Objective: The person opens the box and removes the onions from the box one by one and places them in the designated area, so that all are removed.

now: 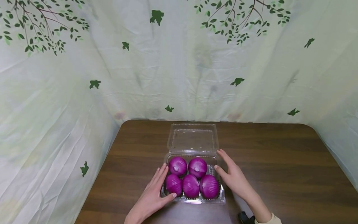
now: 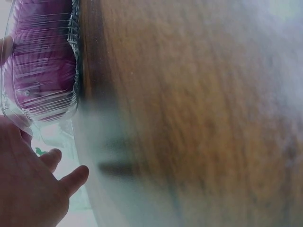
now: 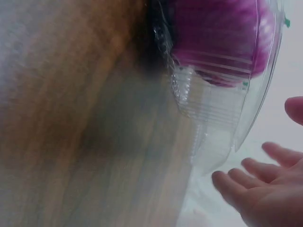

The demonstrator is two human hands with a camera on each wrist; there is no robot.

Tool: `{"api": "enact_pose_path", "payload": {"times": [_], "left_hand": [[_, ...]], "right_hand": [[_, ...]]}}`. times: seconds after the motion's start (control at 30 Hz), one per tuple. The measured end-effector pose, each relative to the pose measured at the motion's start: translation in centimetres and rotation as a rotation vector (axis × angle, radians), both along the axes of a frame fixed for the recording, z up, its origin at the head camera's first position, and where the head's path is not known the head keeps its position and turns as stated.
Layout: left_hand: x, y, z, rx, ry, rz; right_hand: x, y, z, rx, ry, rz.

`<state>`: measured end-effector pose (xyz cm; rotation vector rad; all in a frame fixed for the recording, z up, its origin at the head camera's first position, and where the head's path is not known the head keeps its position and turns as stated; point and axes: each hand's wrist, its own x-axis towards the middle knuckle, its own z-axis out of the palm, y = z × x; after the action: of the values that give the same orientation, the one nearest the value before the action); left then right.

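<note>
A clear plastic clamshell container [image 1: 195,201] stands on the table with its lid [image 1: 193,140] folded back, away from me. Several purple onions [image 1: 191,186] sit inside in two rows; bare plastic shows at the back right corner. My left hand [image 1: 152,193] lies along the container's left side, fingers extended and thumb at the front left rim. At the right side is my right hand [image 1: 237,179], its fingers stretched toward the hinge corner and the thumb by the rim. In the right wrist view these fingers [image 3: 229,187] appear apart from the plastic wall.
The brown wooden table [image 1: 274,161] extends to both sides of the container. Behind it hangs a pale curtain [image 1: 190,68] printed with leaves and branches. A small black object [image 1: 246,217] is near my right wrist.
</note>
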<state>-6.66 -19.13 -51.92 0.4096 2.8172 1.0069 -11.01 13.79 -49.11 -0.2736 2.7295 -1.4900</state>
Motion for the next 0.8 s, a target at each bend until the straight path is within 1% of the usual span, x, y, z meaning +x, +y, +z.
{"api": "enact_pose_path", "payload": {"times": [0.13, 0.3, 0.37, 0.5, 0.6, 0.73, 0.8], "left_hand": [[0.0, 0.0, 0.1, -0.003, -0.003, 0.001], [0.1, 0.1, 0.0, -0.009, 0.006, 0.008], [0.1, 0.1, 0.0, -0.007, 0.018, 0.01], [0.1, 0.1, -0.1, 0.004, 0.039, 0.005], [0.1, 0.1, -0.1, -0.001, 0.023, 0.006], [0.1, 0.0, 0.0, -0.004, -0.005, 0.011], [0.0, 0.0, -0.1, -0.001, -0.004, 0.012]], "right_hand": [[1.0, -0.2, 0.0, 0.002, 0.079, 0.05], [2.1, -0.1, -0.2, 0.045, 0.18, 0.157], [2.4, 0.0, -0.4, 0.066, 0.199, 0.2], [2.9, 0.2, -0.5, 0.103, 0.153, 0.266], [3.2, 0.3, -0.5, 0.132, 0.116, 0.302], [3.2, 0.4, -0.5, 0.165, 0.113, 0.345], [3.0, 0.4, -0.6, 0.191, 0.122, 0.368]]}}
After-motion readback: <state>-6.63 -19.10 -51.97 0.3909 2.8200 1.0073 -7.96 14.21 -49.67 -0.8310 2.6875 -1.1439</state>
